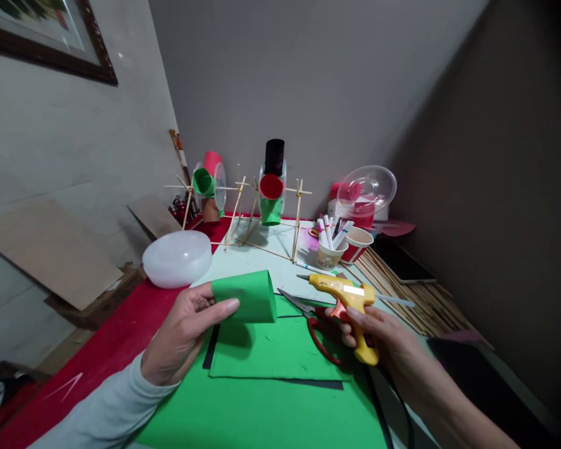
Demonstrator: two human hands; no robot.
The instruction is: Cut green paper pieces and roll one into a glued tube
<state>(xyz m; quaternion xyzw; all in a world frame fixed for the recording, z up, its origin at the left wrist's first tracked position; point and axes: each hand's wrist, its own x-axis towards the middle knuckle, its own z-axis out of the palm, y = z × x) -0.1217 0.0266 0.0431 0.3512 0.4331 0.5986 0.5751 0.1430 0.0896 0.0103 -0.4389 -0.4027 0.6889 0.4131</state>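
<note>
My left hand (182, 330) is closed around a rolled tube of green paper (250, 296), thumb along its near side and the open end facing right. In my right hand (369, 327) is a yellow hot glue gun (339, 287), its nozzle pointing left toward the tube but apart from it. A clear glue stick (395, 300) sticks out of the gun's back. Beneath the gun lie scissors (315, 321) with red handles. Green sheets (280, 355) with black paper edges showing are spread under both hands.
Behind stand wooden-stick frames (294, 234) carrying coloured paper tubes (272, 187). A translucent bowl (177, 259) sits at left. Markers fill a paper cup (331, 254) near a red-and-white cup (356, 243). Thin sticks (416, 302) and a dark phone-like slab (402, 260) lie at right.
</note>
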